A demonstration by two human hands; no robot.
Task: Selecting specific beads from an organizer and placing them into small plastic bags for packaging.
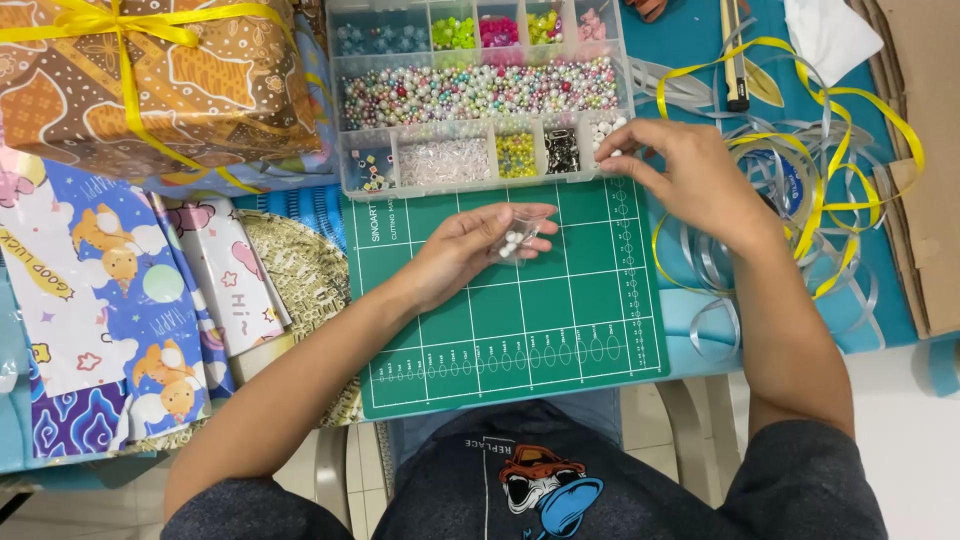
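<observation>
Nearest the camera lies a green cutting mat (560, 330) with a white grid, its lower edge at 6 o'clock. Over the mat's upper middle the left hand (465, 250) rests palm up, its fingers pinched closed on a small clear plastic bag (515, 240) with a few white beads inside. At 9 o'clock from the mat, sheets of cartoon-printed wrapping paper (110, 300) lie spread on the table.

Further out, at 2 o'clock from the left hand, the right hand (690, 180) reaches to the right end of a clear compartmented bead organiser box (480, 95); its thumb and forefinger are closed together on a white bead (615, 154) at the box's near right compartment. The box sits touching the mat's far edge, with a long middle tray of pastel pearl beads and smaller cells of green, pink, yellow and clear beads. At 3 o'clock from the box, loose yellow and silver ribbon (820, 170) curls over the blue table. At 10 o'clock sits a brown batik-wrapped gift box (150, 80) tied with yellow ribbon
</observation>
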